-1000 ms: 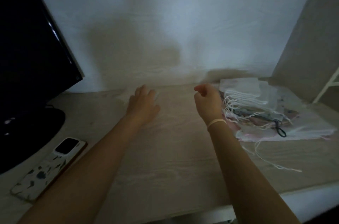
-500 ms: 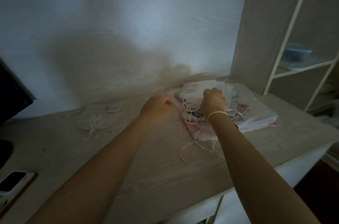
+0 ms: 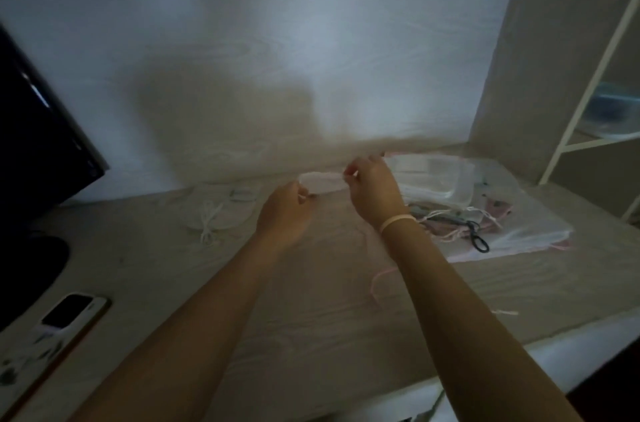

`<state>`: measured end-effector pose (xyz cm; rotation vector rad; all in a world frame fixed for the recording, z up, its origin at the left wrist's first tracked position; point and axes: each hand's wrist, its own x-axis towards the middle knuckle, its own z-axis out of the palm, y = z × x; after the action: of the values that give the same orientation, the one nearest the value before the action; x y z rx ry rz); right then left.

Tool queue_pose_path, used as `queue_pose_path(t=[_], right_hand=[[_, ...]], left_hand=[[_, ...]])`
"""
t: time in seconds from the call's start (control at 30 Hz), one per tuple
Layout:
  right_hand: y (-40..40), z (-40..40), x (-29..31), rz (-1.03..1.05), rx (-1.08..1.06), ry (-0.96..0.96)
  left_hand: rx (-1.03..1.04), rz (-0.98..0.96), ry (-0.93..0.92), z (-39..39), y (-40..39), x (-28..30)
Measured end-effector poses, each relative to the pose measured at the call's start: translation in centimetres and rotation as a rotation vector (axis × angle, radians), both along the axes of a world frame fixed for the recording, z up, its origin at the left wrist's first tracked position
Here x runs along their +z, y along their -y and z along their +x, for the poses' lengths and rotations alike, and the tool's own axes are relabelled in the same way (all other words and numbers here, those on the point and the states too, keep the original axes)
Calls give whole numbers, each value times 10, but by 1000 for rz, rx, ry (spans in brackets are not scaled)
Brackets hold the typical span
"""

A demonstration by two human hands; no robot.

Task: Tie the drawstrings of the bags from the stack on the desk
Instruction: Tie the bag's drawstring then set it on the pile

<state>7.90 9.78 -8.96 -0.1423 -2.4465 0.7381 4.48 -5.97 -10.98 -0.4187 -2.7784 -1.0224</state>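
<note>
Between my two hands, just above the counter (image 3: 311, 300), hangs a sheer white bag (image 3: 322, 181), stretched roughly left to right across my view. My left hand (image 3: 284, 214) has its fingers curled in and pinches the bag's near-left end, where what looks like a bit of its string shows at my fingertips. My right hand (image 3: 372, 189) sits a little higher and farther back, thumb and fingers nipped together on the bag's right edge. The fabric is so thin and the light so dim that I cannot tell exactly where the drawstring runs.

The relation that matters, as I judge it, is this: the bag's long axis lies across me from one hand to the other, so both hands are already at its ends, with the left one nearer to me. Tying would call for bringing the two string ends together in the gap between them.

Just beyond and right of my right hand lies the stack of bags (image 3: 450, 193), loose strings trailing off its near edge. Well to the left of my hands, a bag with bunched strings (image 3: 211, 221) lies flat on the counter. A phone (image 3: 69, 316) rests at the near left, and a dark monitor (image 3: 38, 131) stands behind it.
</note>
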Motion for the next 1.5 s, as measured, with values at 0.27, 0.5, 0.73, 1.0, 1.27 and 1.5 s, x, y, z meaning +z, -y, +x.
queue_pose_path(t=[0.27,0.5,0.73,1.0,1.27,1.5], right_hand=[[64,-19,-35,18,99,225],[93,-32,-49,24,168,394],[106,-37,-63,-170,165,318],[83,-29,-59,-1100,246,41],[85,-21,-46,-1050,199,121],[99,-21,-57,-154,133,380]], left_hand=[[91,-629,-2,-21,101,-46],[295,-565,63,-31,140,-49],[210,21,164,-18,129,-39],[295,-197,-121,-21,127,-60],[293,95,-205,-20,134,-59],[278,222,-315,-8,130,-50]])
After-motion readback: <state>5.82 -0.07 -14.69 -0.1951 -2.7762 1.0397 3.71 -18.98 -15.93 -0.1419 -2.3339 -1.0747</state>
